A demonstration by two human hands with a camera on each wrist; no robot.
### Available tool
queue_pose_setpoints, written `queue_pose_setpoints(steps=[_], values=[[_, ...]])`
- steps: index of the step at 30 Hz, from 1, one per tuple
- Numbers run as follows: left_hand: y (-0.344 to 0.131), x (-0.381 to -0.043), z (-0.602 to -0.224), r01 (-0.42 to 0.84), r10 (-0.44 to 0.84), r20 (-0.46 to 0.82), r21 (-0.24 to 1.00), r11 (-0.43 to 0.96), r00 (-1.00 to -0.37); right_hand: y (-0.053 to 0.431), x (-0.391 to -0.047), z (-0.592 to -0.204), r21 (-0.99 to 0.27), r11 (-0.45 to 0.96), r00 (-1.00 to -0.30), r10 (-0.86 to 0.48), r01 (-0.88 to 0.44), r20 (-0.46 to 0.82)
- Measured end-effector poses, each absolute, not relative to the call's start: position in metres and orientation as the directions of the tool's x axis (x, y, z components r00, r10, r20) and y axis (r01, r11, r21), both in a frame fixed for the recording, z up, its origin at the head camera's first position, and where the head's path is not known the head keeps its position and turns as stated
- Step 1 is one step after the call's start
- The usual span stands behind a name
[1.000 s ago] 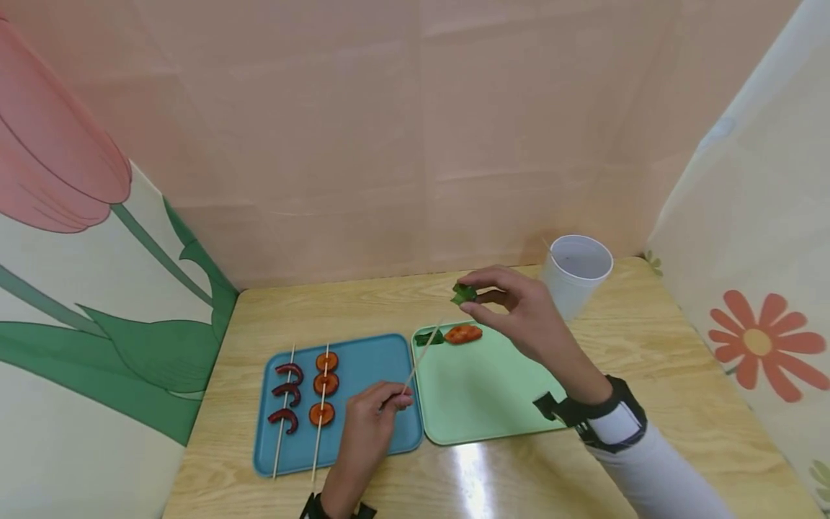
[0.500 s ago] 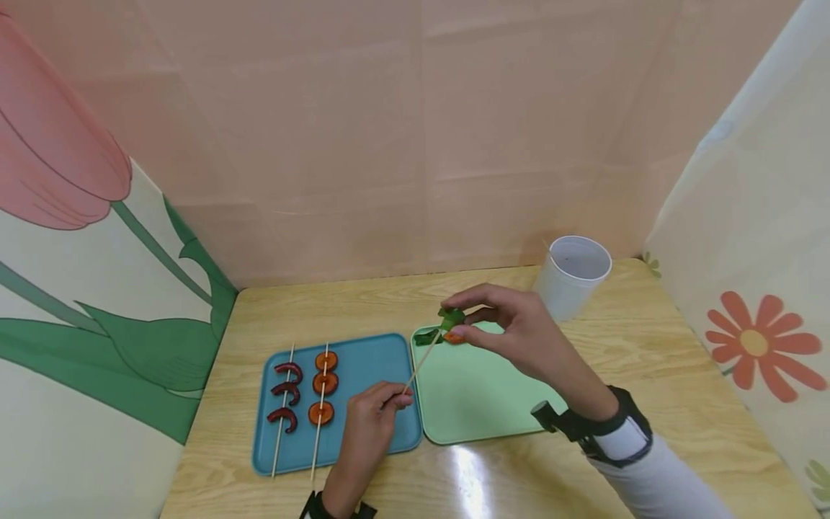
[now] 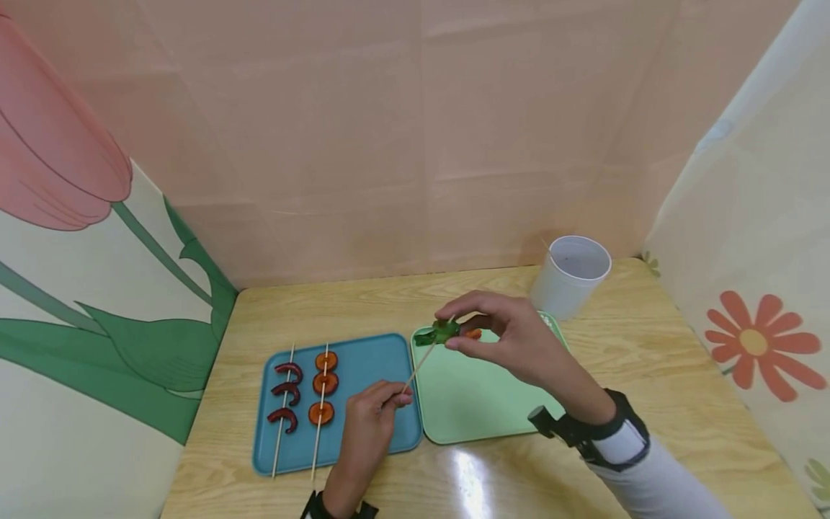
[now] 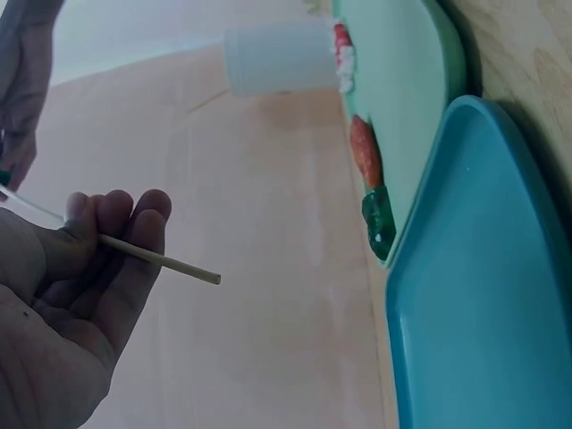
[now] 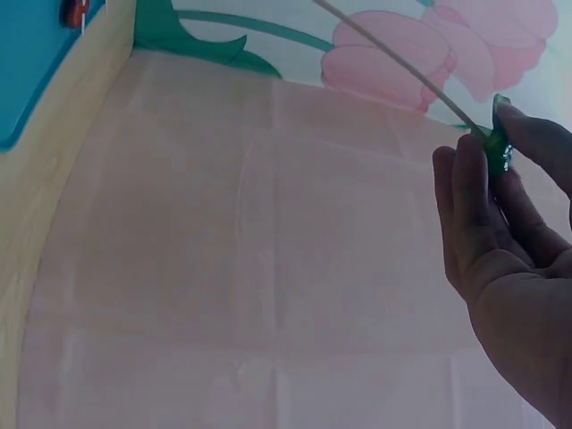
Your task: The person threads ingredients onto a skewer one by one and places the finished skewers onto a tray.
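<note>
My left hand (image 3: 372,422) pinches a thin wooden skewer (image 3: 418,369) near its lower end, and the blunt end sticks out past the fingers in the left wrist view. Slanting up and right, the skewer meets a shiny green pepper-like piece (image 3: 446,331). Thumb and fingertips of my right hand (image 3: 515,335) pinch that piece; the skewer's tip appears to show just above it. In the right wrist view the skewer runs into the green piece (image 5: 497,152). Below, on the light green tray (image 3: 473,407), lie another green piece (image 4: 378,222) and an orange piece (image 4: 365,152), partly hidden in the head view.
At left, a blue tray (image 3: 369,353) bears one skewer of dark red curled pieces (image 3: 285,393) and another of orange round slices (image 3: 325,383). A white cup (image 3: 573,277) stands behind my right hand. A red-and-white piece (image 4: 343,55) lies on the green tray.
My right hand has come left and down with the green piece, bringing it onto the skewer's upper end. My left hand has stayed almost still, holding the skewer.
</note>
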State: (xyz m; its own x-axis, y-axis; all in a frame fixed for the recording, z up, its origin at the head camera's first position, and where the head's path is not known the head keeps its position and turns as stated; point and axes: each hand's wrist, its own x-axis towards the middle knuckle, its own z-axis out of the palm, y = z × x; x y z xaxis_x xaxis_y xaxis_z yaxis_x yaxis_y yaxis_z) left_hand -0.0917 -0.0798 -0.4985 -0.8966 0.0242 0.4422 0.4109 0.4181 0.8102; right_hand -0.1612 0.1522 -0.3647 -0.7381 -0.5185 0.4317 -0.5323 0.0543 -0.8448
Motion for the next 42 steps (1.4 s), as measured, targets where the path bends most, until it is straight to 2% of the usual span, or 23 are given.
queue_pose_setpoints(steps=[7, 13, 15, 20, 35, 38, 42], values=[[-0.079, -0.092, -0.498, 0.453, 0.013, 0.490, 0.794, 0.406, -0.872, 0.151, -0.160, -0.368, -0.898, 0.083, -0.802, -0.491, -0.433, 0.341], [-0.079, -0.094, -0.496, 0.485, 0.015, 0.526, 0.771, 0.413, -0.850, 0.141, -0.158, -0.383, -0.929, 0.189, -0.854, -0.483, -0.317, 0.193], [-0.079, -0.095, -0.494, 0.509, 0.023, 0.555, 0.744, 0.434, -0.831, 0.133, -0.158, -0.393, -0.933, 0.215, -0.851, -0.505, -0.287, 0.145], [-0.076, -0.099, -0.486, 0.543, 0.037, 0.604, 0.686, 0.484, -0.796, 0.117, -0.154, -0.417, -0.922, 0.215, -0.804, -0.577, -0.321, 0.145], [-0.077, -0.100, -0.484, 0.481, 0.033, 0.549, 0.700, 0.528, -0.835, 0.104, -0.150, -0.435, -0.928, 0.275, -0.830, -0.555, -0.249, 0.058], [-0.079, -0.099, -0.487, 0.436, 0.007, 0.501, 0.747, 0.501, -0.865, 0.106, -0.152, -0.437, -0.912, 0.296, -0.813, -0.579, -0.283, 0.065], [-0.084, -0.096, -0.487, 0.348, -0.036, 0.401, 0.831, 0.434, -0.915, 0.115, -0.165, -0.445, -0.829, 0.401, -0.805, -0.585, -0.390, 0.095]])
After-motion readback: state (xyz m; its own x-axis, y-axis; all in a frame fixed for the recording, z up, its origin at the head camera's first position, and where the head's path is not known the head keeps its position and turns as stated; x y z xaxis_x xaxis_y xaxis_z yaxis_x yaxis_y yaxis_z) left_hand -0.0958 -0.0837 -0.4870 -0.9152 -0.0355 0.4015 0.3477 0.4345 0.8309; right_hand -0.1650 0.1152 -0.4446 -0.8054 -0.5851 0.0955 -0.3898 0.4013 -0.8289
